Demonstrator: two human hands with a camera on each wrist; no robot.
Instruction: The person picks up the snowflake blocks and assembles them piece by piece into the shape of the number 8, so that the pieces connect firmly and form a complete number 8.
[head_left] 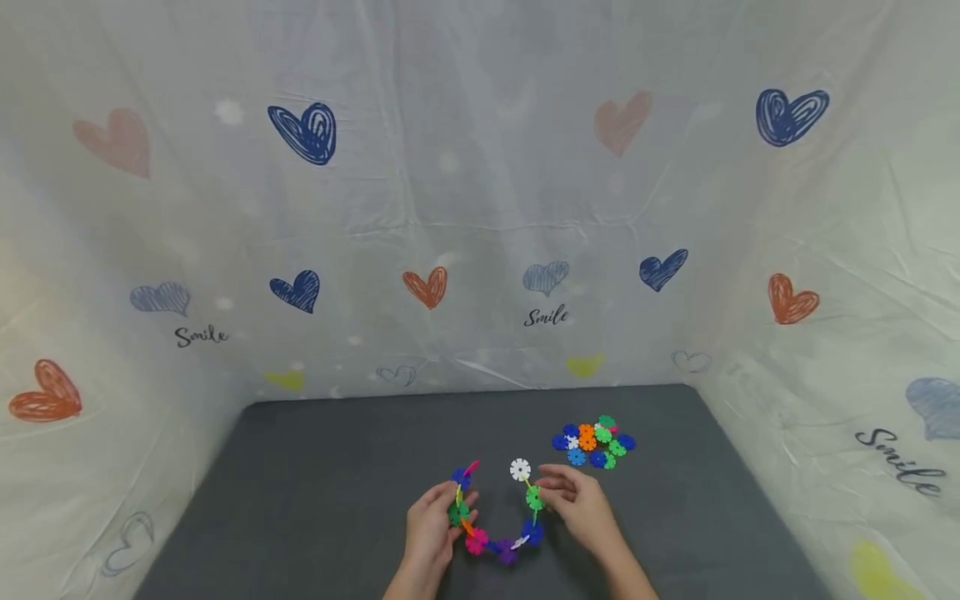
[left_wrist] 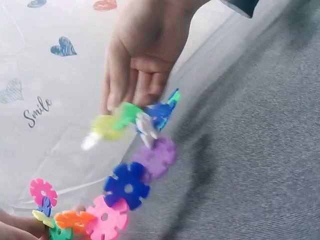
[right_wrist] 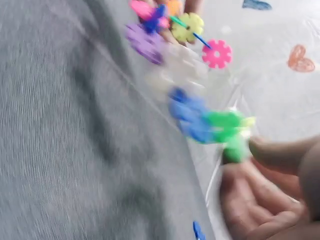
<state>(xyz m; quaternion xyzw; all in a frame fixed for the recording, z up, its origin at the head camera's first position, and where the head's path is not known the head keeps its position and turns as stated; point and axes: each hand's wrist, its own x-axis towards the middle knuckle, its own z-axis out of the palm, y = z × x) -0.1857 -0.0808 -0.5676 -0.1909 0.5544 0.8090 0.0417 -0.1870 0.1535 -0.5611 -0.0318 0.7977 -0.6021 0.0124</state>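
A curved chain of colourful notched plastic discs, slotted edge to edge, hangs in a U between the two hands above the dark table. My left hand (head_left: pixel 429 529) grips its left side around a green disc (head_left: pixel 459 512), near orange and yellow ones. On the right, my right hand (head_left: pixel 588 506) pinches a light green disc (head_left: pixel 535 498). Beyond that, a white disc (head_left: pixel 520 469) forms the right end. A pink disc (left_wrist: pixel 43 192) tips the left end. Blue (left_wrist: pixel 127 186) and purple (left_wrist: pixel 157 157) discs sit along the bottom. The right wrist view is blurred.
Loose discs in several colours lie in a pile (head_left: pixel 587 442) at the back right of the dark grey table (head_left: pixel 322 483). A pale curtain (head_left: pixel 480 183) printed with hearts encloses the back and sides.
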